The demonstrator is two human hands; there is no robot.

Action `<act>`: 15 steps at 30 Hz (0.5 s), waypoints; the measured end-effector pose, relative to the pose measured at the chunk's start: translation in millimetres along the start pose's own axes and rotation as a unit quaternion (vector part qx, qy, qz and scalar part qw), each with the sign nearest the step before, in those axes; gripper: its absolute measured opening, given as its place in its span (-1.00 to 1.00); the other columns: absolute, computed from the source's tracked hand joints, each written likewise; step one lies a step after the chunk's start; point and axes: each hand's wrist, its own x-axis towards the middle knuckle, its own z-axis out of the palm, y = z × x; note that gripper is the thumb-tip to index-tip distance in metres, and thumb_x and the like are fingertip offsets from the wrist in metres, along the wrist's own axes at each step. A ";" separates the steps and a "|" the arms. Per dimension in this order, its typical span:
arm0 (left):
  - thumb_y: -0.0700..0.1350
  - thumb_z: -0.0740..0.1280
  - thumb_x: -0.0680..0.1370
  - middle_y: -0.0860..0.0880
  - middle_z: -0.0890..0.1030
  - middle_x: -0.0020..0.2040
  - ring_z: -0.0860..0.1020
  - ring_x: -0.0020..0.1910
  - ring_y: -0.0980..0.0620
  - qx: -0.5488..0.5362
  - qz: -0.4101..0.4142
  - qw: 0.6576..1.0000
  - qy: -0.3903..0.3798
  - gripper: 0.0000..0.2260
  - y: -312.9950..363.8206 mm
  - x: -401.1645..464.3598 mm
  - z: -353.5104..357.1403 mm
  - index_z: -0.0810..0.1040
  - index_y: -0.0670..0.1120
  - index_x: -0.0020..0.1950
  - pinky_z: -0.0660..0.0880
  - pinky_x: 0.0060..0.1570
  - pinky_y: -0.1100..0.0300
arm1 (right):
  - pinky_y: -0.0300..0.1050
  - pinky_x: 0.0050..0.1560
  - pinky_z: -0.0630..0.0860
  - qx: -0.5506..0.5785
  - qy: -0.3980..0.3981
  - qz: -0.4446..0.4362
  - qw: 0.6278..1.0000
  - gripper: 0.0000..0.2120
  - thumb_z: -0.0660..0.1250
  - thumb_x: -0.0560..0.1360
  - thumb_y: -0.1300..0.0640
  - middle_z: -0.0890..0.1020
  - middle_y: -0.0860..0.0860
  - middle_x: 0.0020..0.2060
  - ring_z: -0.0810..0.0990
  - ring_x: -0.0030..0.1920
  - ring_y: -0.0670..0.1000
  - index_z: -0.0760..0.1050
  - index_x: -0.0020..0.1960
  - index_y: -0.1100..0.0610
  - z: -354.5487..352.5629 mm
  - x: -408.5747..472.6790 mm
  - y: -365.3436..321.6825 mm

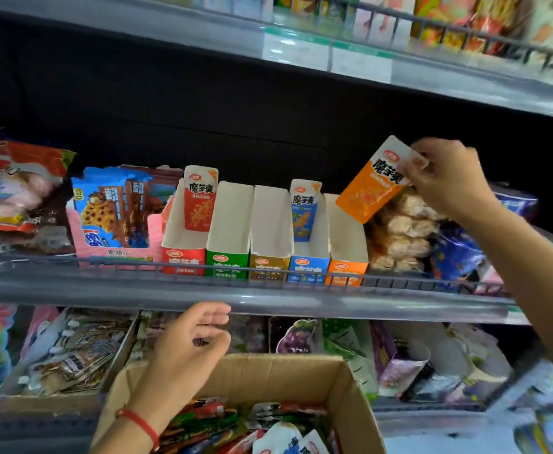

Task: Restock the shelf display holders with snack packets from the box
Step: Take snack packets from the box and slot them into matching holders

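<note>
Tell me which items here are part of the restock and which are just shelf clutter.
Job: orange packet in right hand; five holders: red, green, brown, blue, orange; cardboard box.
Clutter: cookie packs, grape bag.

Shelf (268, 298) with five holders (270, 237)

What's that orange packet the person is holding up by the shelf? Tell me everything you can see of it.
The orange packet is a flat, glossy pouch that looks like plastic film, orange below with a white top band, a small red logo and bold black characters. It hangs tilted, top leaning right, above the orange holder at the right end of the row, not yet inside it. The right hand pinches its upper right corner; nothing else clearly touches it. Its lower edge overlaps the holder's back wall in view.
</note>
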 end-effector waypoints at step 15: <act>-0.19 0.44 0.54 0.25 0.67 -0.02 0.63 -0.03 0.29 0.036 -0.031 0.998 -0.037 -0.70 -12.9 22.9 11.3 0.58 0.21 0.12 0.58 0.01 0.17 | 0.09 0.13 0.61 -0.181 -0.157 0.019 0.971 -0.75 0.48 0.53 -0.03 0.66 0.00 0.14 0.63 0.14 0.10 0.61 0.18 -0.04 122.4 48.3 -1.1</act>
